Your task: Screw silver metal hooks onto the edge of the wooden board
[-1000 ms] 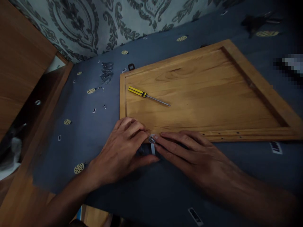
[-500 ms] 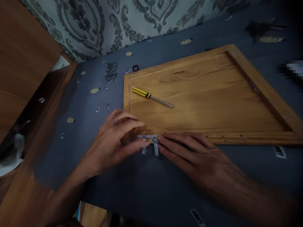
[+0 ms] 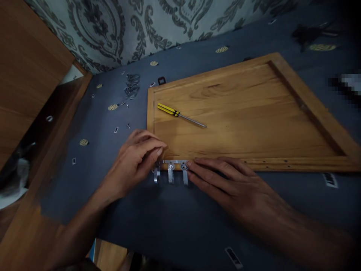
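A metal hook rail (image 3: 177,162) lies along the near edge of a framed wooden panel (image 3: 242,113), its three hooks hanging over that edge. A screw head shows at the middle hook (image 3: 170,174). My right hand (image 3: 231,178) rests on the edge with fingers extended, its fingertips holding the rail's right end. Over the rail's left end is my left hand (image 3: 138,160), thumb and forefinger pinched together; anything between them is too small to make out. On the panel lies a screwdriver (image 3: 180,114) with a yellow and black handle, touched by neither hand.
Several loose hooks (image 3: 132,87) and small screws (image 3: 128,125) lie on the blue patterned cloth (image 3: 169,222), left of the panel. A dark tool (image 3: 310,35) is at the far right. A wooden cabinet (image 3: 31,67) stands at the left, and a patterned wall covering (image 3: 152,26) rises behind.
My left hand has drawn back a little to the left, and its thumb and forefinger have closed together, uncovering the left and middle hooks. The right hand stays in place.
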Action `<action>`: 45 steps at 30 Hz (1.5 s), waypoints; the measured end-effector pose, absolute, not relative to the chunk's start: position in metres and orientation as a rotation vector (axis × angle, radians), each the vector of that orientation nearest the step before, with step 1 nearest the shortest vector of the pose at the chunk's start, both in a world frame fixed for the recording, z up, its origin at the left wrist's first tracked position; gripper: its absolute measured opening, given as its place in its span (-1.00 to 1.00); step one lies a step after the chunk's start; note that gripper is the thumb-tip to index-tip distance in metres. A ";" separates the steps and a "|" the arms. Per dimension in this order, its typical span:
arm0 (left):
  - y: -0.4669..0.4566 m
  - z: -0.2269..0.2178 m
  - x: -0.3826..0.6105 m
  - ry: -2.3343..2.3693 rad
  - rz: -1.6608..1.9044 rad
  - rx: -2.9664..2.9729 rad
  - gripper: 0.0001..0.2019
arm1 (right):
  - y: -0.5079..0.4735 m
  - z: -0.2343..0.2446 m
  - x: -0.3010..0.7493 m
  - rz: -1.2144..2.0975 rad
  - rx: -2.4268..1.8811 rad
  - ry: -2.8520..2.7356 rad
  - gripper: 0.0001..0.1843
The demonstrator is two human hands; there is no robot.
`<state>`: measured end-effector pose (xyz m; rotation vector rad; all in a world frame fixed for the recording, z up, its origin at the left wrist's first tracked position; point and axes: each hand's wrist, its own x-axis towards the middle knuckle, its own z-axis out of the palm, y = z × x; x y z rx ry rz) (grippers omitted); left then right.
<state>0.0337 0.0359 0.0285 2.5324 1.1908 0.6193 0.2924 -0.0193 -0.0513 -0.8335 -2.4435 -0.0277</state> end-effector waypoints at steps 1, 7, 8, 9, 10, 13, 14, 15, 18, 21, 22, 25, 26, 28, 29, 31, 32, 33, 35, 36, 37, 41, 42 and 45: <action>0.037 0.029 0.033 1.202 0.626 2.532 -0.77 | -0.020 -0.051 0.292 -0.030 -0.836 -2.448 -0.50; 0.041 0.030 0.026 1.285 0.662 2.505 -0.79 | -0.022 -0.053 0.292 -0.037 -0.850 -2.454 -0.51; 0.042 0.030 0.025 1.296 0.664 2.504 -0.79 | -0.022 -0.052 0.292 -0.038 -0.848 -2.448 -0.52; 0.042 0.030 0.025 1.307 0.668 2.504 -0.78 | -0.022 -0.052 0.292 -0.037 -0.844 -2.446 -0.53; 0.043 0.030 0.024 1.317 0.674 2.503 -0.78 | -0.022 -0.051 0.292 -0.036 -0.845 -2.439 -0.53; 0.044 0.031 0.023 1.353 0.674 2.493 -0.78 | -0.022 -0.049 0.292 -0.036 -0.838 -2.436 -0.54; 0.044 0.031 0.022 1.365 0.668 2.491 -0.78 | -0.022 -0.048 0.292 -0.036 -0.836 -2.435 -0.54; 0.045 0.031 0.022 1.374 0.659 2.491 -0.78 | -0.022 -0.047 0.291 -0.038 -0.833 -2.430 -0.55; 0.046 0.032 0.021 1.391 0.648 2.495 -0.79 | -0.023 -0.046 0.290 -0.031 -0.834 -2.418 -0.56; 0.047 0.032 0.020 1.399 0.650 2.498 -0.79 | -0.022 -0.047 0.289 -0.036 -0.852 -2.408 -0.57; 0.048 0.032 0.019 1.399 0.649 2.498 -0.80 | -0.022 -0.047 0.288 -0.046 -0.857 -2.403 -0.57; 0.048 0.031 0.020 1.385 0.635 2.493 -0.81 | -0.022 -0.047 0.287 -0.072 -0.859 -2.400 -0.57; 0.047 0.031 0.021 1.375 0.629 2.488 -0.81 | -0.022 -0.047 0.286 -0.072 -0.858 -2.407 -0.57; 0.045 0.031 0.023 1.349 0.615 2.476 -0.83 | -0.022 -0.047 0.286 -0.073 -0.865 -2.410 -0.57; 0.044 0.031 0.025 1.329 0.614 2.473 -0.84 | -0.022 -0.047 0.286 -0.075 -0.869 -2.406 -0.57; 0.041 0.032 0.028 1.277 0.618 2.472 -0.85 | -0.023 -0.048 0.285 -0.069 -0.871 -2.395 -0.56; 0.039 0.032 0.029 1.247 0.616 2.475 -0.85 | -0.023 -0.049 0.285 -0.062 -0.871 -2.390 -0.56; 0.038 0.032 0.031 1.217 0.611 2.481 -0.84 | -0.024 -0.049 0.286 -0.053 -0.870 -2.391 -0.55; 0.035 0.033 0.033 1.168 0.591 2.493 -0.84 | -0.024 -0.050 0.286 -0.045 -0.873 -2.405 -0.53; 0.034 0.034 0.034 1.146 0.583 2.497 -0.84 | -0.024 -0.051 0.286 -0.048 -0.875 -2.411 -0.53; 0.033 0.034 0.036 1.124 0.577 2.498 -0.85 | -0.024 -0.051 0.286 -0.051 -0.879 -2.413 -0.52; 0.028 0.035 0.041 1.038 0.485 2.497 -0.85 | -0.024 -0.052 0.286 -0.043 -0.867 -2.389 -0.52; 0.026 0.035 0.042 1.019 0.450 2.511 -0.82 | -0.024 -0.052 0.286 -0.037 -0.860 -2.384 -0.53; 0.024 0.033 0.047 0.959 0.374 2.591 -0.65 | -0.024 -0.051 0.286 -0.033 -0.849 -2.377 -0.57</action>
